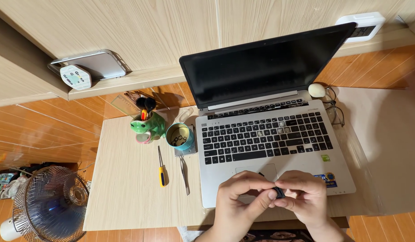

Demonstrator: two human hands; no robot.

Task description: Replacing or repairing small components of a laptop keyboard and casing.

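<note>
Black plastic, a small keycap [279,192], is being pinched between the fingertips of both hands, which are being held together over the front edge of the laptop [274,148], just below its touchpad [256,171]. The left hand [241,197] is being kept curled, its thumb and forefinger closed onto the keycap from the left; the right hand [306,197] is being kept curled too, its fingertips pressed onto the same piece from the right. Neither hand is being opened beyond that pinch. A tiny dark piece [261,174] is being left lying on the touchpad, just above the left hand. On the keyboard [268,136] several keys are being shown bare, their caps off, near the middle of the upper rows. The dark screen [261,67] is being leaned back against a wooden wall. To the left of the laptop, on the pale wooden surface [126,188], tweezers [185,172] and a yellow-handled screwdriver [161,168] are being left side by side, well apart from the hands. Above them a teal cup [180,136] holding small dark pieces is being kept beside a green frog-shaped pen holder [147,127]. Spectacles [335,110] and a white egg-shaped object [317,90] are being kept at the laptop's right rear corner. A phone [91,66] is being propped on a ledge at upper left, and a fan [50,204] is being stood on the floor at lower left.
</note>
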